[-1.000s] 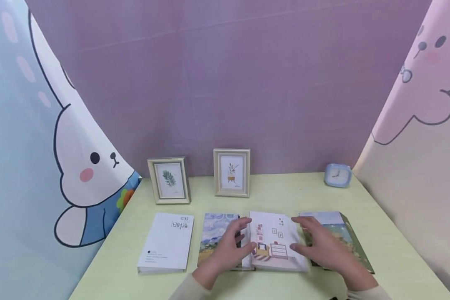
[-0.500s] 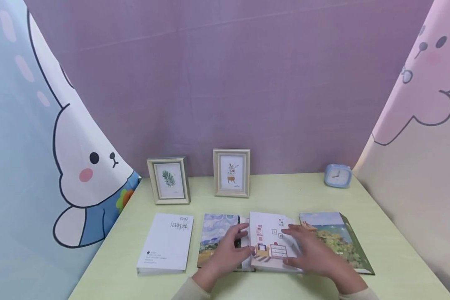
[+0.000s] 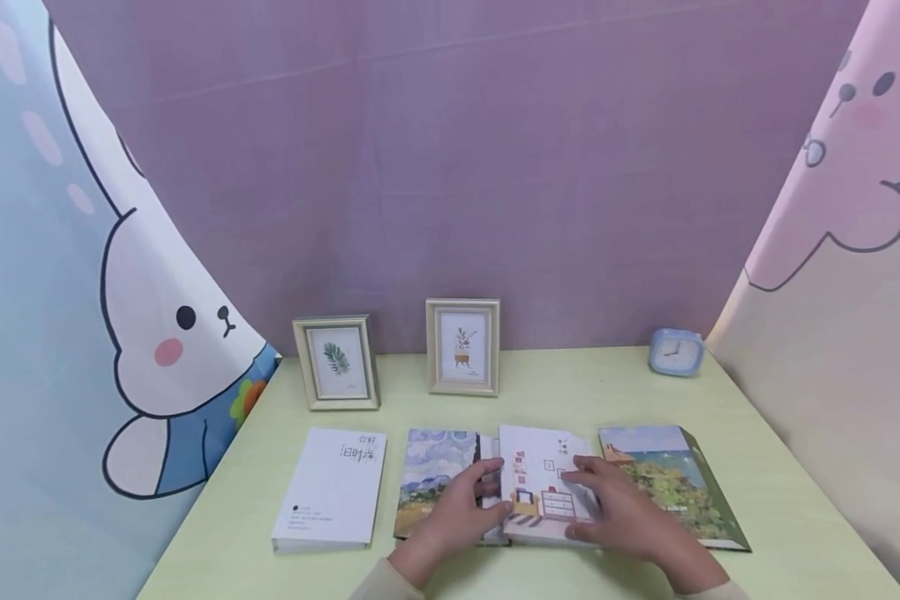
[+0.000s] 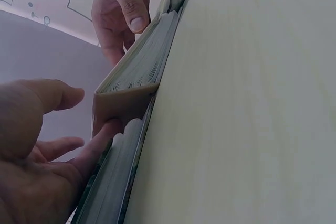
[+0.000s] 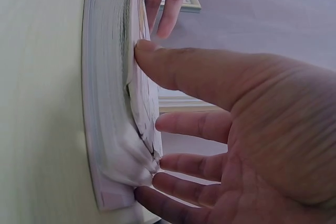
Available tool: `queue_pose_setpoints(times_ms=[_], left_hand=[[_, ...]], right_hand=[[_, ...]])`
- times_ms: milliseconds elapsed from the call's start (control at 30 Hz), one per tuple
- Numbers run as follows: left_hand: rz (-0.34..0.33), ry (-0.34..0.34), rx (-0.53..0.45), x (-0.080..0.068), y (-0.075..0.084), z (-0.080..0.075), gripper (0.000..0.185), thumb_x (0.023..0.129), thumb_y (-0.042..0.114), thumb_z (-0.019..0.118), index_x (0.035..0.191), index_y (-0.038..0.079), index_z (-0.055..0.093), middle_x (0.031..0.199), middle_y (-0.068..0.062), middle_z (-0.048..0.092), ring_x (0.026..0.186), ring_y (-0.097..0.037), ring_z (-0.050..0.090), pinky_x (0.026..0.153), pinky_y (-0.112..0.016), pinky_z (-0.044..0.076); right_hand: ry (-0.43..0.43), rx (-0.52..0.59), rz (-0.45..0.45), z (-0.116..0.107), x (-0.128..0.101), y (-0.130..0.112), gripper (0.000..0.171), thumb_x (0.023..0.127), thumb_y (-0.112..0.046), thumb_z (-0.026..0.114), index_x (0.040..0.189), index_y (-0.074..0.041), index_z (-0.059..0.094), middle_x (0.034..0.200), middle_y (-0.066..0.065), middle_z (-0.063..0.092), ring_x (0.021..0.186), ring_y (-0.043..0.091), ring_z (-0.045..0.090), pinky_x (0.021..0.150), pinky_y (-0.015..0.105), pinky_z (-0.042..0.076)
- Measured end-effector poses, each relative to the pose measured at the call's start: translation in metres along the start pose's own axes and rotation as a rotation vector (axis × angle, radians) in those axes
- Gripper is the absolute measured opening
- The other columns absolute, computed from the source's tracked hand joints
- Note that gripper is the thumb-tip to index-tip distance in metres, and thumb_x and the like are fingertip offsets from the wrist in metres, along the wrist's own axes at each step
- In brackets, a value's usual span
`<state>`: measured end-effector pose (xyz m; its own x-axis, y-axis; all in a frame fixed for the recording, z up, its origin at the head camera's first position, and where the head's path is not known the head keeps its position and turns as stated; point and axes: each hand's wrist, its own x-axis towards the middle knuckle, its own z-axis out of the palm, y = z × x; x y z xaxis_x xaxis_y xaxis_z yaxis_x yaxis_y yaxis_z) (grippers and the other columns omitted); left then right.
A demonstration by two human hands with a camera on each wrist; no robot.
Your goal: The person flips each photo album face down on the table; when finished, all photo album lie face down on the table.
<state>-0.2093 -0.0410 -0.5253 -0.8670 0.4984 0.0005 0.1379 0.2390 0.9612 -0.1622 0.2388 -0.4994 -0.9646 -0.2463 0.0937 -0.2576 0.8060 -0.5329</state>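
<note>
A thick white photo album [image 3: 547, 479] with a drawing of furniture lies between my hands. My left hand [image 3: 461, 512] is at its left side, over the edge of a landscape-covered album [image 3: 435, 458]; in the left wrist view a finger touches the white album's spine [image 4: 123, 108], thumb apart. My right hand [image 3: 622, 508] is at its other side: the thumb [image 5: 178, 72] rests on the cover's edge, the fingers lie fairly straight along the loose page edges [image 5: 123, 150]. Right of it lies another painted album [image 3: 663, 475], partly hidden by my right hand.
A white album [image 3: 333, 487] lies at the far left. Behind stand two picture frames, one with a leaf [image 3: 337, 362] and one with a potted plant [image 3: 462, 346]. A blue clock [image 3: 676, 352] stands at the back right of the pale table [image 3: 570, 392].
My right hand has moved left, off the right painted album and onto the white album's right side, uncovering more of the painted cover. My left hand has barely moved.
</note>
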Motion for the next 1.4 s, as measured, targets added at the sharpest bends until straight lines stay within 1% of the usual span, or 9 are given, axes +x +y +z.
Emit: queue_pose_setpoints(times_ms=[167, 433, 633, 833, 900, 1000, 1167, 1267, 1400], left_hand=[[-0.015, 0.005, -0.034, -0.001, 0.001, 0.001, 0.061, 0.095, 0.011, 0.077, 0.151, 0.005, 0.052, 0.14, -0.016, 0.06, 0.118, -0.025, 0.067, 0.084, -0.026, 0.061], [0.006, 0.022, -0.06, -0.003, 0.006, 0.003, 0.059, 0.093, 0.003, 0.076, 0.148, -0.001, 0.053, 0.148, -0.02, 0.054, 0.118, -0.031, 0.068, 0.086, -0.026, 0.061], [0.003, 0.041, -0.108, -0.002, 0.005, 0.004, 0.058, 0.093, 0.004, 0.075, 0.148, 0.004, 0.056, 0.144, -0.021, 0.056, 0.117, -0.029, 0.068, 0.086, -0.027, 0.061], [0.055, 0.092, -0.141, 0.001, 0.007, 0.004, 0.049, 0.096, 0.002, 0.067, 0.144, 0.008, 0.059, 0.126, -0.018, 0.068, 0.113, -0.027, 0.069, 0.086, -0.026, 0.061], [0.073, 0.115, -0.137, 0.001, 0.007, 0.004, 0.049, 0.095, 0.001, 0.067, 0.143, 0.01, 0.059, 0.126, -0.018, 0.068, 0.112, -0.027, 0.069, 0.087, -0.026, 0.06], [0.108, 0.125, -0.162, 0.001, 0.009, 0.004, 0.057, 0.094, -0.004, 0.067, 0.147, 0.01, 0.054, 0.139, -0.014, 0.062, 0.116, -0.028, 0.067, 0.091, -0.027, 0.059], [0.144, 0.09, -0.217, 0.0, 0.011, 0.003, 0.064, 0.095, -0.009, 0.063, 0.153, 0.014, 0.047, 0.154, -0.008, 0.051, 0.129, -0.033, 0.059, 0.101, -0.037, 0.057], [0.175, 0.04, -0.252, -0.002, 0.01, 0.002, 0.063, 0.097, -0.008, 0.061, 0.155, 0.015, 0.047, 0.161, -0.012, 0.042, 0.141, -0.04, 0.048, 0.105, -0.039, 0.054], [0.236, -0.057, -0.348, -0.003, 0.007, 0.001, 0.065, 0.1, -0.008, 0.059, 0.16, 0.006, 0.038, 0.17, -0.02, 0.02, 0.147, -0.05, 0.037, 0.107, -0.041, 0.051]], right_hand=[[0.002, -0.007, -0.013, -0.001, 0.0, -0.001, 0.076, 0.07, -0.038, 0.097, 0.134, -0.008, 0.07, 0.151, 0.024, 0.051, 0.138, 0.051, 0.045, 0.113, 0.069, 0.037], [-0.005, -0.017, 0.002, 0.001, 0.0, -0.002, 0.074, 0.07, -0.038, 0.097, 0.133, -0.009, 0.071, 0.151, 0.023, 0.051, 0.139, 0.05, 0.044, 0.113, 0.069, 0.036], [-0.004, 0.012, 0.012, 0.001, 0.0, -0.002, 0.073, 0.072, -0.04, 0.096, 0.134, -0.011, 0.07, 0.152, 0.023, 0.05, 0.14, 0.05, 0.044, 0.113, 0.069, 0.037], [0.018, 0.069, 0.023, 0.003, 0.002, 0.0, 0.071, 0.075, -0.046, 0.093, 0.135, -0.015, 0.069, 0.152, 0.018, 0.05, 0.14, 0.047, 0.044, 0.113, 0.068, 0.039], [0.026, 0.085, 0.019, 0.003, 0.002, 0.0, 0.07, 0.076, -0.05, 0.091, 0.134, -0.018, 0.069, 0.153, 0.016, 0.05, 0.14, 0.046, 0.046, 0.112, 0.067, 0.04], [0.027, 0.123, 0.021, 0.003, 0.002, 0.0, 0.069, 0.077, -0.054, 0.089, 0.134, -0.022, 0.068, 0.153, 0.014, 0.05, 0.132, 0.041, 0.054, 0.106, 0.062, 0.049], [0.02, 0.187, -0.005, 0.005, 0.002, 0.002, 0.067, 0.079, -0.053, 0.088, 0.136, -0.025, 0.065, 0.152, 0.011, 0.05, 0.119, 0.032, 0.061, 0.091, 0.044, 0.061], [0.017, 0.221, -0.031, 0.006, 0.002, 0.003, 0.067, 0.081, -0.051, 0.087, 0.137, -0.025, 0.064, 0.151, 0.01, 0.05, 0.121, 0.034, 0.059, 0.086, 0.036, 0.061], [0.013, 0.257, -0.053, 0.008, 0.002, 0.004, 0.065, 0.083, -0.05, 0.086, 0.138, -0.025, 0.063, 0.152, 0.01, 0.05, 0.128, 0.038, 0.055, 0.086, 0.032, 0.061]])
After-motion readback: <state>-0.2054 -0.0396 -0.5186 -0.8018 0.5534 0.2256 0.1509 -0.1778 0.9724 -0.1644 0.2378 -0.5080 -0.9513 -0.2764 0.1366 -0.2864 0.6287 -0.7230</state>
